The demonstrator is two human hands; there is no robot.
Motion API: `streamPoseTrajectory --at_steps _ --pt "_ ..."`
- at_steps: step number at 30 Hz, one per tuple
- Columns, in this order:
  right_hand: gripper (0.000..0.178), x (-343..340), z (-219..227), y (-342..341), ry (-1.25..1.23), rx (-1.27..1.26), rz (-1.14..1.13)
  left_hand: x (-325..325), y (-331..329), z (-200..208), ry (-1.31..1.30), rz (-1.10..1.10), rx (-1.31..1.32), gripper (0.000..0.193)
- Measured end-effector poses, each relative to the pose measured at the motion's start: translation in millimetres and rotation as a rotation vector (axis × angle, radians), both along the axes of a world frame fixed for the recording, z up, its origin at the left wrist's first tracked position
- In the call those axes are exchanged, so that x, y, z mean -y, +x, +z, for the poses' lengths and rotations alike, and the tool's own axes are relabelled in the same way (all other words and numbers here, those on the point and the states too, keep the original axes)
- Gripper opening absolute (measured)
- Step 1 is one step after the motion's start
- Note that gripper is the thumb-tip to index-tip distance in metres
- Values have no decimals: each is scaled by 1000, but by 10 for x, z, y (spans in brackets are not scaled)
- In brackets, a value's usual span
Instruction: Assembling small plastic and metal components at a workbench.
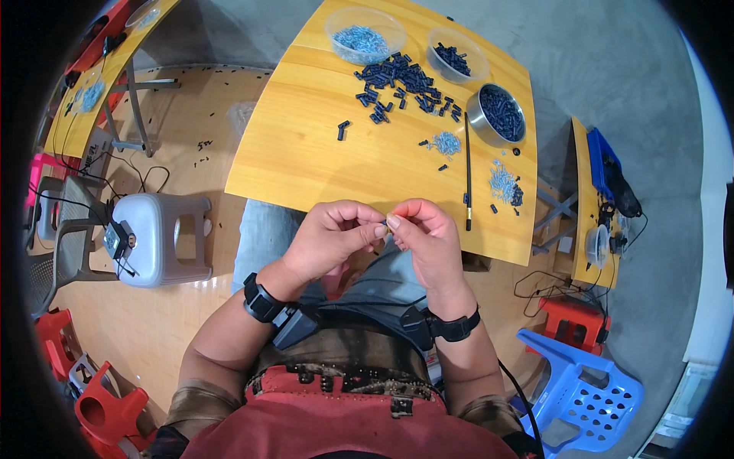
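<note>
My left hand [342, 236] and my right hand [428, 237] meet just off the table's near edge, above my lap. Both are closed, thumbs and fingertips pinched together around something too small and too covered to make out. A bit of something dark shows between the fingertips. Beyond them on the yellow wooden table [306, 157] lies one black plastic piece [342, 130] by itself. Farther back is a loose heap of black plastic pieces [405, 80]. Small piles of tiny silvery parts [445, 143] lie ahead and to the right.
A clear bowl [336, 47] holds bluish-silver parts; another clear bowl [478, 61] and a steel bowl [480, 126] hold black pieces. A thin black rod [468, 176] lies at the right. Around stand a grey stool [160, 237], a blue plastic chair [585, 398] and red stools [115, 405].
</note>
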State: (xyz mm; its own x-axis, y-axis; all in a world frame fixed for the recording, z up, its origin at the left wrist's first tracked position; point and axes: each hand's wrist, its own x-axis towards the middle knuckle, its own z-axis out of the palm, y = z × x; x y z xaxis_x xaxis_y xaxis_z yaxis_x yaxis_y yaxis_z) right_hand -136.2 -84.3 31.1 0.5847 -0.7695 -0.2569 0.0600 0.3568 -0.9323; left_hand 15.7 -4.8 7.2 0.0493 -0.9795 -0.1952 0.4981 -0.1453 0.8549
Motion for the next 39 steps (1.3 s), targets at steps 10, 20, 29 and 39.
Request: streamPoseTrajectory --at_steps 10,20,29,39 --pt "18 -75 94 48 -880 -343 46 -9 16 -65 26 29 15 14" --pt "27 -93 56 45 -840 -390 159 -7 22 -133 157 21 -106 15" --pt "27 -96 16 -10 -918 -393 111 -18 0 -130 251 23 -284 21" --pt "27 -92 -11 -91 -924 -397 95 -17 -64 -143 230 -28 -172 20"
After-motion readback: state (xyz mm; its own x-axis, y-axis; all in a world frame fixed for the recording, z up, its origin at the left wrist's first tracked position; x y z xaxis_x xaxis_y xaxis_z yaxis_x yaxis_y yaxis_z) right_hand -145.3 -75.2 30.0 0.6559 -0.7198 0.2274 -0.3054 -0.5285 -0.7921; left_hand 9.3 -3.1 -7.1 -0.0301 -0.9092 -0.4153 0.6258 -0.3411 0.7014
